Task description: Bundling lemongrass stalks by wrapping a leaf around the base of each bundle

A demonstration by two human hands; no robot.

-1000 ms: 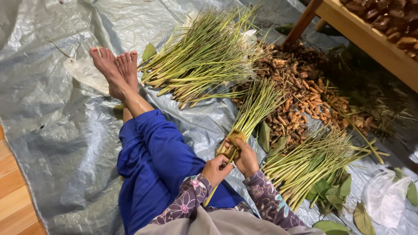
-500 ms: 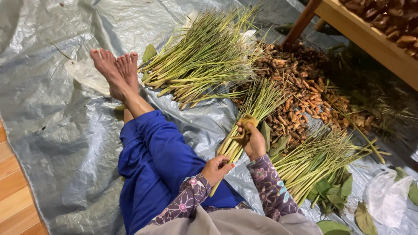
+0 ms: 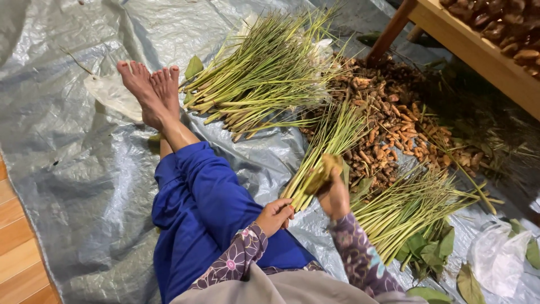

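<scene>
While a small bundle of green stalks (image 3: 323, 155) slants up over the grey tarp (image 3: 67, 186) beside the blue-trousered legs, right hand (image 3: 333, 194) closed around its middle, left hand (image 3: 274, 215) curled at its cut ends, fingertips touching them, brown roots (image 3: 394, 124) just behind.

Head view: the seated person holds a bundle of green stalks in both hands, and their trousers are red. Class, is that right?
Not quite. The head view shows the trousers are blue, not red. The bundle is indeed held by the left hand and right hand.
</scene>
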